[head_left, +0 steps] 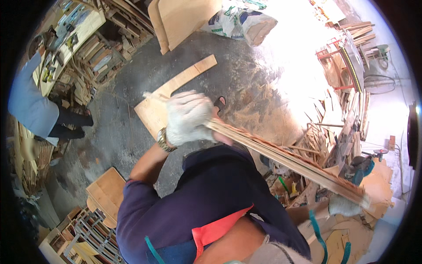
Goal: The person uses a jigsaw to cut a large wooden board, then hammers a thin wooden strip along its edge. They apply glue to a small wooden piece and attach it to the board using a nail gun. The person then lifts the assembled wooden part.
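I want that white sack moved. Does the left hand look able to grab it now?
Probably not: the left hand grips the wooden strips, and the white sack lies well beyond it.

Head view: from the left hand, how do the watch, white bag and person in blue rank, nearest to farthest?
From the left hand:
1. Watch, on the left wrist.
2. White bag, at the top, right of centre.
3. Person in blue, far left.

Two gloved hands (189, 115) (346, 206), one wristwatch (163, 141), one sandal (220, 103) and one co-worker (37, 110) are visible.
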Available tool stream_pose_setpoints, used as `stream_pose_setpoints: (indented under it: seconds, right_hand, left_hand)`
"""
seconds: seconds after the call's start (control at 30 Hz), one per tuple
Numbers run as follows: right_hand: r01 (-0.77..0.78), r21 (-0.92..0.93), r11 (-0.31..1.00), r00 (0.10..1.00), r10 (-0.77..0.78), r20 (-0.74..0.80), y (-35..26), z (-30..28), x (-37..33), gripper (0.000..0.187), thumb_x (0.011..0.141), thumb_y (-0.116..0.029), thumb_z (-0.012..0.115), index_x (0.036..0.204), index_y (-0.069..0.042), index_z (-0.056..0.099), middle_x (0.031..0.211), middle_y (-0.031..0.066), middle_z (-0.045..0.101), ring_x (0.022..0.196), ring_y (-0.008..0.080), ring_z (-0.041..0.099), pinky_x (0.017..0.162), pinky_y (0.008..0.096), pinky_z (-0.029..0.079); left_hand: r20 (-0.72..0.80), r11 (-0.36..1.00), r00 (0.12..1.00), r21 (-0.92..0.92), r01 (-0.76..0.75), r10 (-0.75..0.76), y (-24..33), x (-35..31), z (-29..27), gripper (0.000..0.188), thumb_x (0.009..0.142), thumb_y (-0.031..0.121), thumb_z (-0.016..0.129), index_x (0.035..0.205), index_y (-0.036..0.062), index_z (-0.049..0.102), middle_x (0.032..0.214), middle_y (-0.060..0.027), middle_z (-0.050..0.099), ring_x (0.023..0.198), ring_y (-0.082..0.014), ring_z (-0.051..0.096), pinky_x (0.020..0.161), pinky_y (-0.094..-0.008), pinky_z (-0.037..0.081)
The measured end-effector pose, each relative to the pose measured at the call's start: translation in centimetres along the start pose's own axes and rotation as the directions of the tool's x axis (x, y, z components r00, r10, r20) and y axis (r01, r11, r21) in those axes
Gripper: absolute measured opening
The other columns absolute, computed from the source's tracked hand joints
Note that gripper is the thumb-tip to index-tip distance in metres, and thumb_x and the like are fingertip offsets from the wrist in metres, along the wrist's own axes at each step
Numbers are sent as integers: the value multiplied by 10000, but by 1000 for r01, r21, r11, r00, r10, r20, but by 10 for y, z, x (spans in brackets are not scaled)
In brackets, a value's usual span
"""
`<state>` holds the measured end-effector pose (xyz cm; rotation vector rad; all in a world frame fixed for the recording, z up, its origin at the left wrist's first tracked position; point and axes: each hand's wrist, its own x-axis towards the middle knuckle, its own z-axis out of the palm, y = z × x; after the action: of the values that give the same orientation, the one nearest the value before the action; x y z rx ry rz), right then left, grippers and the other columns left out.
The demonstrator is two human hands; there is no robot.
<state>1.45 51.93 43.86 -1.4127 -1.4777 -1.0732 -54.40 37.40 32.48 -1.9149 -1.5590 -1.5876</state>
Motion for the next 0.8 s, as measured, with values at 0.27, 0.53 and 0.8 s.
stream_pose_setpoints:
  seconds: [0.27,0.53,0.8]
  right_hand:
    - [-329,584,742,942,214,259,-288,304,-19,479,1080,-428,476,1003,23,620,771,59,599,686,125,584,602,285,486]
    - [-399,897,-190,909,-212,359,-592,404,6,323,1007,-293,635,967,24,589,793,63,578,706,163,590,544,312,465]
    - [-579,656,-484,815,-373,444,-858,441,-5,405,1008,-173,513,616,-79,481,578,132,488,531,284,512,508,418,397]
  left_hand:
    - [-158,778,967,574,256,-201,-133,-6,-41,805,552,774,794,789,20,645,761,-146,668,831,-362,704,858,-498,568]
    - [-384,375,845,770,515,-373,-152,-32,-58,675,928,651,627,1023,-13,695,782,-149,660,706,-332,639,686,-443,517]
    - [-764,91,579,580,810,-287,-238,-2,32,712,865,720,633,753,41,451,662,-113,428,585,-296,464,531,-436,352]
